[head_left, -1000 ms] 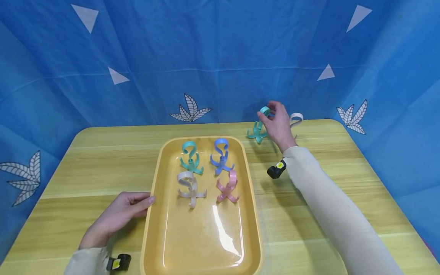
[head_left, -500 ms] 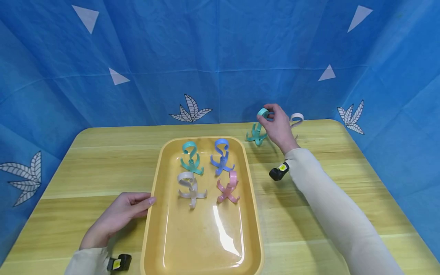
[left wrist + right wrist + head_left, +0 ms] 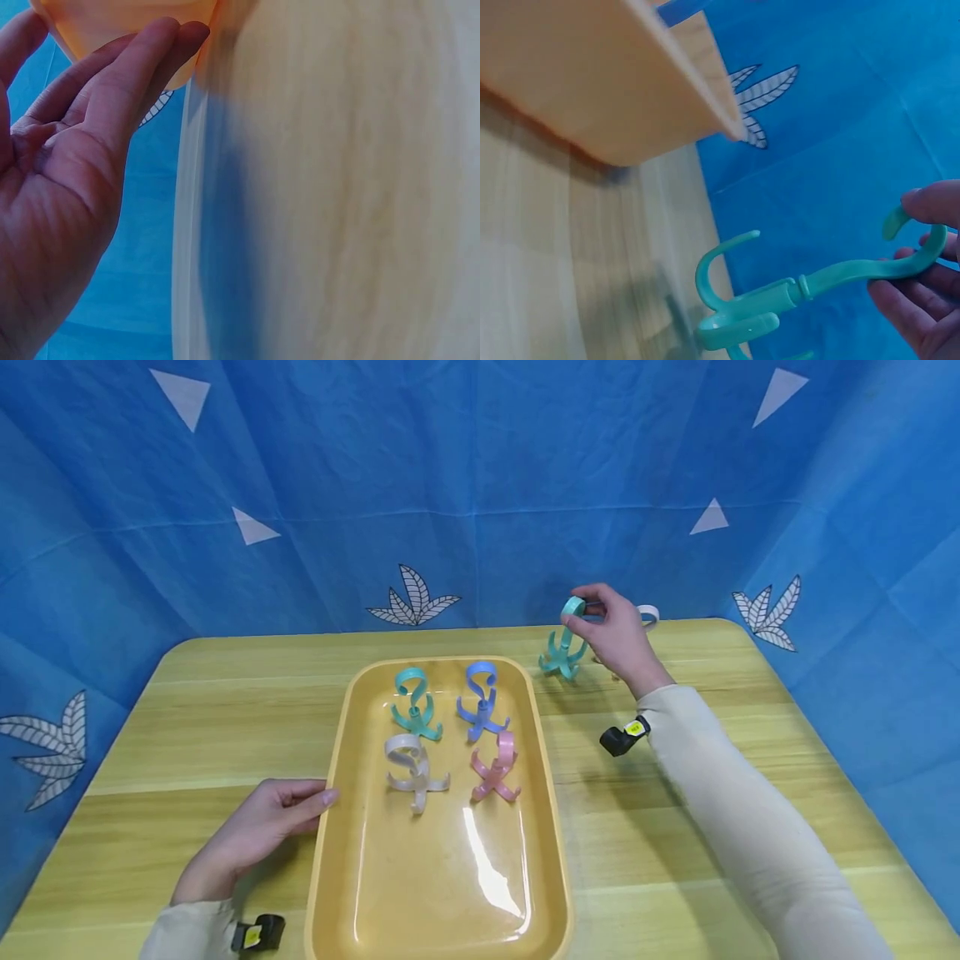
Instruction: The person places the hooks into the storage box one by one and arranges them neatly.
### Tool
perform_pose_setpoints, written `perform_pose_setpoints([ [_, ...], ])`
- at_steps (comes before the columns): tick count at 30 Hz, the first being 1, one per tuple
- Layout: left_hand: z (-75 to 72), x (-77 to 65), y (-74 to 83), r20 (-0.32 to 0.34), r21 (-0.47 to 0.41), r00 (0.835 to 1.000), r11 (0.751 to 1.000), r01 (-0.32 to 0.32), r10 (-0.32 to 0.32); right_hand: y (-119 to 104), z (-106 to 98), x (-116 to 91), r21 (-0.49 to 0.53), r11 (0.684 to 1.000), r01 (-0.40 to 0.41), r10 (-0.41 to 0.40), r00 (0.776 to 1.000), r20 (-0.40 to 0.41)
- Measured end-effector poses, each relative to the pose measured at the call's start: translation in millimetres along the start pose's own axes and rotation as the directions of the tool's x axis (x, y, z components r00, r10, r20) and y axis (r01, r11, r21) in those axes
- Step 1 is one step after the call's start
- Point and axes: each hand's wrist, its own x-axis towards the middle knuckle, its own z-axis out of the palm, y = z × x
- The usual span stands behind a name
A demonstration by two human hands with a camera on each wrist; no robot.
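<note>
My right hand (image 3: 618, 631) pinches the curled top of a green four-claw hanging hook (image 3: 560, 660) at the table's back edge. In the right wrist view this green hook (image 3: 757, 304) has its claws near the tabletop and its curl between thumb and fingers. My left hand (image 3: 258, 827) grips the left rim of a yellow tray (image 3: 335, 760), thumb over the rim and fingers along the outer wall. Inside the tray stand another green hook (image 3: 415, 718), a blue hook (image 3: 482, 714), a white hook (image 3: 417, 783) and a pink hook (image 3: 495, 779).
Behind my right hand a white hook's curl (image 3: 649, 613) shows; the hand hides much of the rest. A blue curtain (image 3: 472, 485) hangs along the back and sides of the wooden table (image 3: 675, 860). The tray's front part shows bare bottom with a glare streak.
My right hand has shifted slightly right and now covers more of the white hook behind it. The green hook has turned a little in its fingers. My left hand and the tray stay put.
</note>
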Motion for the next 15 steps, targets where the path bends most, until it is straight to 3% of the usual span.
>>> perform_pose_setpoints([
  [8, -1.0, -0.4, 0.2, -0.009, 0.011, 1.0, 1.0, 0.017, -0.017, -8.0, -6.4, -6.4, 0.001, 1.0, -0.001, 0.001, 0.999, 0.034],
  [15, -1.4, -2.6, -1.1, -0.002, -0.003, 1.0, 1.0, -0.02, 0.02, -19.2, -16.3, -20.2, -0.014, 1.0, 0.0, 0.001, 0.999, 0.05],
])
